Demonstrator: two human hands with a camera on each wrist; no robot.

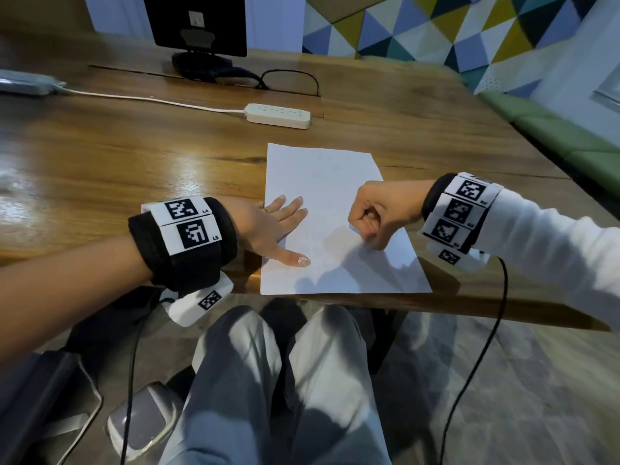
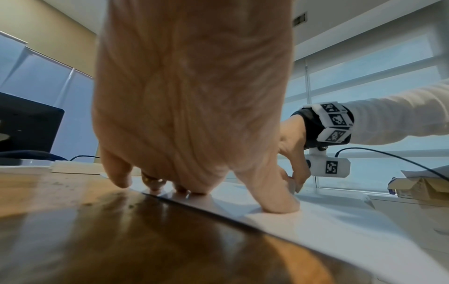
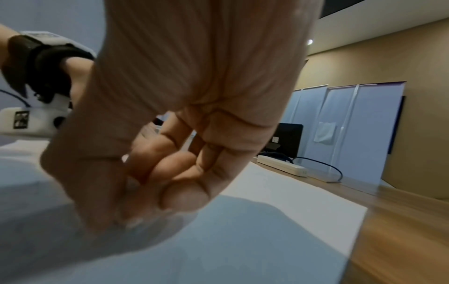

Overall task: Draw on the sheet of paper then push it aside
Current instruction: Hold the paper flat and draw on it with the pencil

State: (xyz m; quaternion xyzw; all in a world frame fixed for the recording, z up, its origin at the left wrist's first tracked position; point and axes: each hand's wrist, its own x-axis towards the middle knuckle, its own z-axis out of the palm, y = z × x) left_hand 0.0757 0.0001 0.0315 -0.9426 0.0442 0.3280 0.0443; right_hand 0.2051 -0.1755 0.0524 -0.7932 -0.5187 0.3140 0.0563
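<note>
A white sheet of paper [image 1: 325, 182] lies on the wooden table [image 1: 134, 156] near its front edge, with only faint marks on it. My left hand [image 1: 278, 226] lies flat on the sheet's left edge, fingers straight and thumb pressed down on the paper [image 2: 340, 230]. My right hand [image 1: 379, 216] hovers low over the sheet's right half with its fingers curled tight. In the right wrist view a thin clear pen [image 3: 150, 130] barely shows between the thumb and curled fingers [image 3: 179, 169]; its tip is hidden.
A white power strip [image 1: 278, 115] with its cord lies beyond the paper. Behind it stand a black monitor [image 1: 198, 21] and a looped black cable [image 1: 288, 80]. A green bench [image 1: 553, 129] runs along the table's right side. My knees are under the front edge.
</note>
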